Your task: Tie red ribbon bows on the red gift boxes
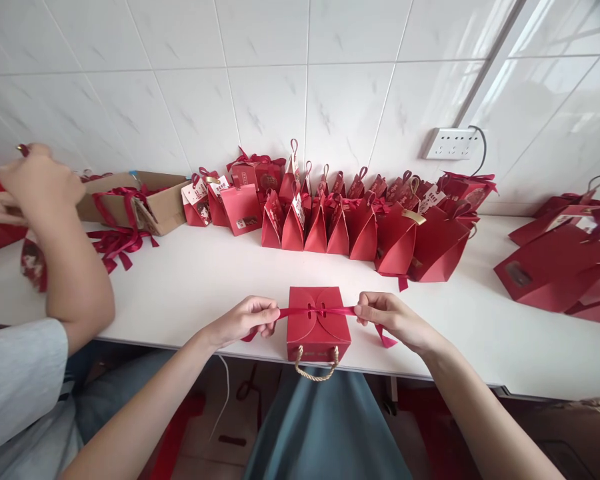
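Observation:
A small red gift box (318,324) with a rope handle (317,369) lies at the table's near edge. A red ribbon (323,311) runs across its closed flaps. My left hand (247,319) pinches the ribbon's left end, just left of the box. My right hand (386,318) pinches the right end on the other side, and a loose tail hangs below it. Both hands pull the ribbon taut and level over the box.
A row of finished red gift bags (363,223) lines the tiled wall. Larger red bags (563,267) lie at the right. A cardboard box (155,200) with loose ribbons (117,240) stands at the left, where another person's arm (70,267) reaches. A wall socket (450,143) is mounted above.

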Demonstrator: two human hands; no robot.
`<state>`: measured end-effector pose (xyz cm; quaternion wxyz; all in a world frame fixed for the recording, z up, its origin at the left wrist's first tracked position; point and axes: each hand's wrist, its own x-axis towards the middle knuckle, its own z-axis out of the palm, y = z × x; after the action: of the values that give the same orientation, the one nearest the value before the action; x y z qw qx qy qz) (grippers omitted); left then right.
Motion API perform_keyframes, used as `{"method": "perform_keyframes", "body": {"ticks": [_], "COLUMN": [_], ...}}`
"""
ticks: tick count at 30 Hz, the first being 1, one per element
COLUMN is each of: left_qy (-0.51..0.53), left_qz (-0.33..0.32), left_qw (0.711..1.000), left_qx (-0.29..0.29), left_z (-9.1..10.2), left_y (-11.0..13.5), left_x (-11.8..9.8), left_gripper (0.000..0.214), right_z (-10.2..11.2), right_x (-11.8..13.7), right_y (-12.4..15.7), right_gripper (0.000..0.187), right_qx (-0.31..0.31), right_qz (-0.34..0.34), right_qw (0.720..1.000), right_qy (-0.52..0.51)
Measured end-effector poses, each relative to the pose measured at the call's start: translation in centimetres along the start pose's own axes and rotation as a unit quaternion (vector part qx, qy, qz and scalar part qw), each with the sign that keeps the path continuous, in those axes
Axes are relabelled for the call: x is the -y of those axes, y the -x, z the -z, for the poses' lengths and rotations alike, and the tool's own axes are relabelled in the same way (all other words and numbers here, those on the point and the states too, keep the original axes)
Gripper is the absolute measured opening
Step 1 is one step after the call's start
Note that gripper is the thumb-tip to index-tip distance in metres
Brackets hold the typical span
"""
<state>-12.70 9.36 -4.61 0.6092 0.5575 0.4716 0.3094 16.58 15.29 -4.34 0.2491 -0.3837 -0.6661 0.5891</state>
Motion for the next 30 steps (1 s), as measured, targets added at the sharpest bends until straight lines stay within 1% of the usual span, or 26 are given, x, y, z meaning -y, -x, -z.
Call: {"method": "perform_keyframes", "body": {"ticks": [4,10,13,16,19,21,23,26,30], "left_qy": [0.002,-0.004,-0.002,0.0,0.008,0.019,0.03,0.029,-0.004], "left_qz": [-0.003,-0.004,-0.005,-0.006,0.0,0.006,0.012,0.007,-0.026], "left_qw": [1.0,1.0,1.0,0.999,0.998,0.996,0.995,0.996,0.999], "left_qx": [0.008,0.019,0.028,0.041,0.063,0.084,0.094,0.079,0.038], "left_z": [0.1,0.2,0.1,0.1,0.2,0.3,0.3,0.0,-0.5], "left_y": [0.0,-0.5,-0.9,-0.9,-0.3,0.1,0.3,0.3,0.2], "left_x": [0.1,0.8,1.2,1.2,0.5,-0.2,-1.0,-2.1,-2.8], "left_gripper": [0.045,0.049,0.048,0.043,0.034,0.034,0.034,0.034,0.034], "right_z": [0.2,0.1,0.0,-0.1,-0.3,-0.4,-0.6,-0.9,-1.3], "right_x": [-0.1,-0.5,-0.7,-0.9,-0.8,-0.7,-0.4,0.3,1.3], "right_y": [0.0,-0.2,-0.2,0.1,0.4,0.4,0.3,0.1,-0.1], "right_gripper": [0.033,0.035,0.037,0.036,0.04,0.044,0.046,0.045,0.041], "right_qx": [0.001,0.011,0.026,0.052,0.083,0.099,0.101,0.08,0.061], "right_qz": [0.007,0.001,-0.004,0.001,0.003,0.002,0.006,0.02,0.023], "right_qw": [1.0,1.0,1.0,0.999,0.996,0.995,0.995,0.997,0.998], "right_qy": [-0.012,-0.017,-0.009,0.004,0.011,-0.004,-0.018,-0.012,-0.013]}}
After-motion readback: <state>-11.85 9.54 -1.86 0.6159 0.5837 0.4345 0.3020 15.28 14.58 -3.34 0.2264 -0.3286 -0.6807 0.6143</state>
